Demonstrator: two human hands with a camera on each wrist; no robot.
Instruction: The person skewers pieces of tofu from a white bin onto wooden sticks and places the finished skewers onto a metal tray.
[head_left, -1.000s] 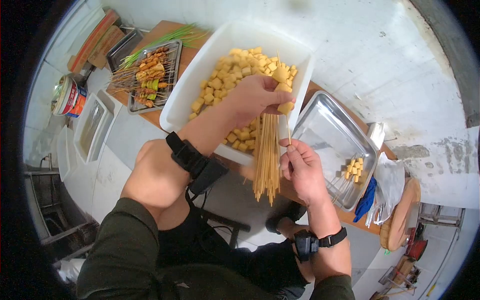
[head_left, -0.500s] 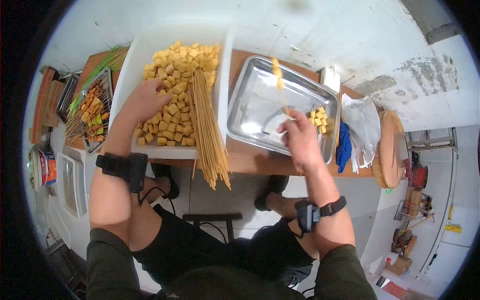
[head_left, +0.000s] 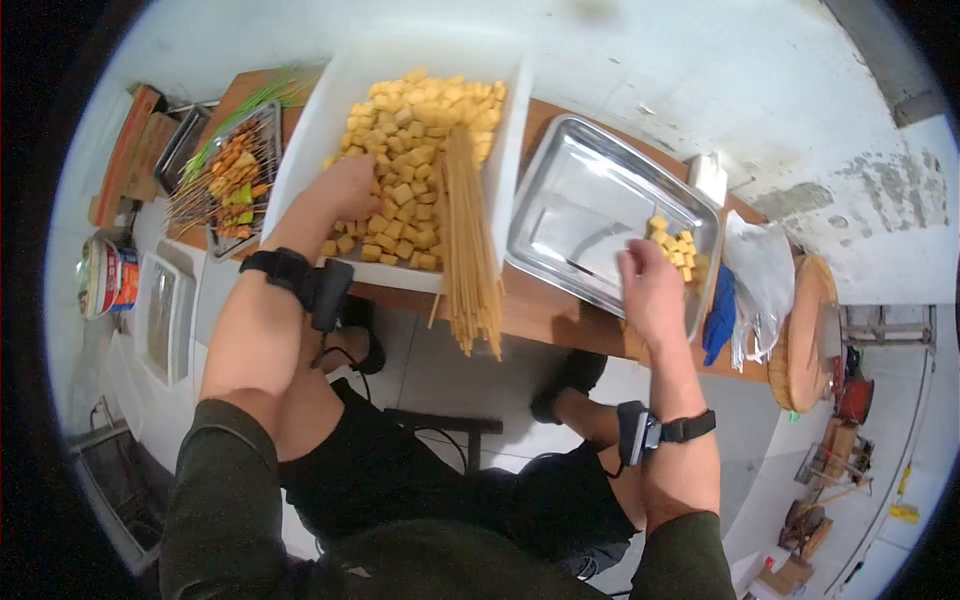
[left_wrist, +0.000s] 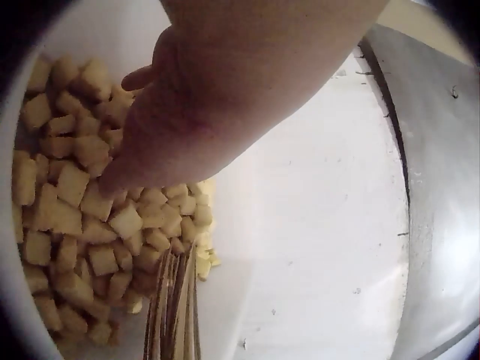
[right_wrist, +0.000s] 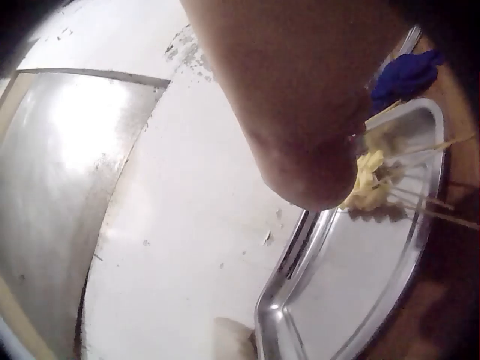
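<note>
My left hand reaches down into a large white bin, among many yellow cubes that look like fried tofu. In the left wrist view its lowest fingertip is right at the cubes; the other fingertips are mostly hidden. A bundle of bamboo skewers leans over the bin's front edge. My right hand is low over a steel tray, beside several skewers of tofu cubes. One freshly laid skewer's cubes show just past the fingers; its stick is hidden under the hand.
On the left, a metal tray bears assorted skewers and green stalks. A blue cloth, a clear plastic bag and a round wooden board lie on the right. The white wall rises behind.
The right hand has carried a skewer of tofu cubes from the left hand to the steel tray and lowered it there. The left hand has gone from the skewer into the cubes.
</note>
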